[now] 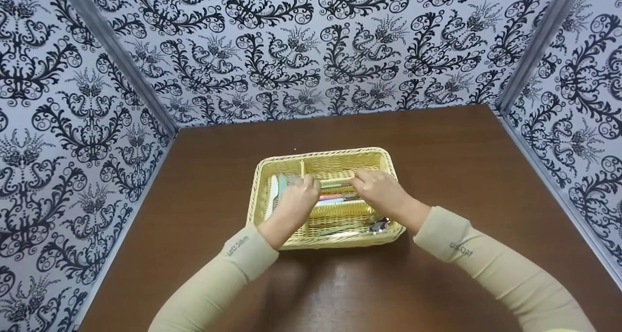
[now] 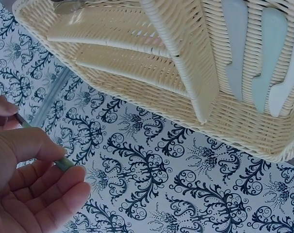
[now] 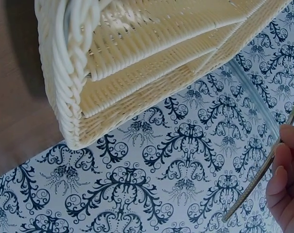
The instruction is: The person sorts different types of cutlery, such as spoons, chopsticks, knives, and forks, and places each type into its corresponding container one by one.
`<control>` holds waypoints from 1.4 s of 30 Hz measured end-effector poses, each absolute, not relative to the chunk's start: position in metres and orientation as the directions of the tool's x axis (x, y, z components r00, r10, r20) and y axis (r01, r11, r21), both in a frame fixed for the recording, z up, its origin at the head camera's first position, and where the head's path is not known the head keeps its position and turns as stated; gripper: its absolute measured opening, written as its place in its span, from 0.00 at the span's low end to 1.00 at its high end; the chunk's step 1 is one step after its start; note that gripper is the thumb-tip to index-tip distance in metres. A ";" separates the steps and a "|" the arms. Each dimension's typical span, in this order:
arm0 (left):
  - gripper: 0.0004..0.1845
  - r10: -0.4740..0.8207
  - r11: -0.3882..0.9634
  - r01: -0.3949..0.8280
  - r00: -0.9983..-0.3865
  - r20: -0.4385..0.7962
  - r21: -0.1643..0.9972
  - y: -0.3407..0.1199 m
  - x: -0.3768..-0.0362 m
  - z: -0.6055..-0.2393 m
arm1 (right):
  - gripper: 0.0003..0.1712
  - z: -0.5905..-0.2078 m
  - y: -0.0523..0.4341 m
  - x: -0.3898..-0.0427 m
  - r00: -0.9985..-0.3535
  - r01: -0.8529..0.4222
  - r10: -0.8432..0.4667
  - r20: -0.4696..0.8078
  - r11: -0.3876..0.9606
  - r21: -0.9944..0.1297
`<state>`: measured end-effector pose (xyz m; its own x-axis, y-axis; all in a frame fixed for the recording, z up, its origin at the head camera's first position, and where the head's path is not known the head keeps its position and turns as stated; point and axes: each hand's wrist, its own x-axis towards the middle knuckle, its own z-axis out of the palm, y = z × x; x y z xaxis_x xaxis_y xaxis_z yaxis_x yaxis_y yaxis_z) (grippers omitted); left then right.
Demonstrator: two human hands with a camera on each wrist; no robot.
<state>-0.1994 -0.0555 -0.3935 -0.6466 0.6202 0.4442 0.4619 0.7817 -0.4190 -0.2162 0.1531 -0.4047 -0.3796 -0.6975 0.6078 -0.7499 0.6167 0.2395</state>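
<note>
Both hands hold a slim utensil (image 3: 249, 194) with a green handle and a narrow metal end with fine ridges, above the divided wicker basket (image 1: 323, 154). My left hand (image 1: 299, 193) pinches the green handle between thumb and fingers. At the metal part, my right hand (image 1: 381, 191) grips with thumb and fingertips, and the ridged tip sticks out past them in the right wrist view. Three plastic knives, grey, pale green (image 2: 270, 53) and white, lie in the basket's left compartment. Pink and light blue handles (image 1: 330, 200) show in a middle compartment, partly hidden by the hands.
Shiny metal spoons (image 1: 379, 225) lie in the basket's front compartment. Wicker dividers (image 2: 178, 53) separate the sections. The basket stands on a brown wooden table (image 1: 209, 186), with black-and-white patterned walls (image 1: 311, 45) at the back and both sides.
</note>
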 end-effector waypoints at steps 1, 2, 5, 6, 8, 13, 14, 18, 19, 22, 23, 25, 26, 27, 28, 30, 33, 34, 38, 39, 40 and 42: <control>0.08 0.622 0.781 0.463 -0.643 0.447 -0.419 -0.055 -0.199 -0.394 | 0.08 -0.405 0.153 -0.217 -0.379 -0.747 -0.700 0.605 0.617 0.246; 0.08 0.622 0.780 0.461 -0.640 0.451 -0.423 -0.055 -0.200 -0.393 | 0.08 -0.406 0.153 -0.217 -0.381 -0.745 -0.703 0.600 0.618 0.251; 0.08 0.622 0.781 0.449 -0.623 0.474 -0.435 -0.054 -0.200 -0.395 | 0.08 -0.408 0.153 -0.219 -0.396 -0.735 -0.711 0.580 0.625 0.264; 0.08 0.622 0.781 0.446 -0.620 0.479 -0.437 -0.054 -0.201 -0.396 | 0.08 -0.408 0.153 -0.220 -0.403 -0.729 -0.714 0.572 0.628 0.271; 0.09 0.619 0.783 0.449 -0.630 0.469 -0.430 -0.054 -0.201 -0.395 | 0.08 -0.408 0.153 -0.222 -0.415 -0.718 -0.721 0.555 0.635 0.287; 0.15 0.589 0.808 0.479 -0.672 0.448 -0.344 -0.062 -0.207 -0.395 | 0.09 -0.405 0.151 -0.235 -0.480 -0.706 -0.723 0.497 0.655 0.270; 0.16 0.574 0.819 0.477 -0.679 0.457 -0.319 -0.065 -0.209 -0.396 | 0.09 -0.404 0.151 -0.240 -0.514 -0.705 -0.717 0.470 0.666 0.245; 0.15 0.499 0.864 0.443 -0.694 0.520 -0.237 -0.083 -0.217 -0.404 | 0.07 -0.401 0.149 -0.267 -0.689 -0.648 -0.644 0.332 0.753 0.116; 0.14 0.485 0.872 0.433 -0.694 0.533 -0.229 -0.087 -0.218 -0.407 | 0.07 -0.402 0.148 -0.275 -0.726 -0.627 -0.620 0.298 0.775 0.085; 0.12 0.458 0.886 0.404 -0.690 0.561 -0.228 -0.100 -0.221 -0.415 | 0.08 -0.409 0.147 -0.297 -0.792 -0.577 -0.567 0.227 0.816 0.024; 0.11 0.450 0.890 0.397 -0.687 0.571 -0.224 -0.103 -0.222 -0.418 | 0.09 -0.412 0.146 -0.304 -0.807 -0.567 -0.557 0.197 0.824 0.007; 0.11 0.433 0.898 0.380 -0.680 0.591 -0.221 -0.109 -0.222 -0.422 | 0.11 -0.420 0.144 -0.316 -0.822 -0.560 -0.552 0.141 0.828 -0.021; 0.10 0.424 0.903 0.369 -0.680 0.599 -0.220 -0.112 -0.222 -0.423 | 0.11 -0.423 0.142 -0.322 -0.829 -0.553 -0.547 0.112 0.832 -0.031; 0.09 0.413 0.908 0.355 -0.682 0.603 -0.221 -0.115 -0.221 -0.425 | 0.11 -0.428 0.141 -0.328 -0.834 -0.549 -0.544 0.095 0.835 -0.040; 0.09 0.402 0.914 0.341 -0.686 0.606 -0.221 -0.118 -0.221 -0.427 | 0.12 -0.435 0.139 -0.335 -0.845 -0.533 -0.530 0.066 0.845 -0.045; 0.09 0.381 0.924 0.316 -0.703 0.600 -0.216 -0.123 -0.219 -0.429 | 0.12 -0.453 0.136 -0.352 -0.865 -0.503 -0.502 0.025 0.864 -0.033; 0.06 0.353 0.936 0.286 -0.734 0.580 -0.207 -0.131 -0.218 -0.433 | 0.10 -0.507 0.137 -0.391 -0.873 -0.485 -0.485 0.048 0.874 0.012; 0.05 0.347 0.938 0.283 -0.742 0.574 -0.201 -0.132 -0.218 -0.434 | 0.10 -0.527 0.139 -0.404 -0.876 -0.478 -0.479 0.054 0.878 0.034; 0.05 0.336 0.941 0.289 -0.772 0.540 -0.174 -0.135 -0.219 -0.437 | 0.10 -0.575 0.145 -0.436 -0.898 -0.440 -0.440 -0.001 0.897 0.049; 0.05 0.335 0.942 0.292 -0.780 0.529 -0.166 -0.135 -0.219 -0.437 | 0.09 -0.586 0.148 -0.443 -0.889 -0.455 -0.457 0.038 0.889 0.057; 0.04 0.334 0.942 0.296 -0.786 0.520 -0.158 -0.135 -0.219 -0.438 | 0.09 -0.588 0.148 -0.443 -0.888 -0.457 -0.459 0.036 0.888 0.060; 0.04 0.334 0.942 0.304 -0.797 0.504 -0.143 -0.134 -0.219 -0.438 | 0.09 -0.595 0.152 -0.447 -0.878 -0.474 -0.477 0.037 0.878 0.064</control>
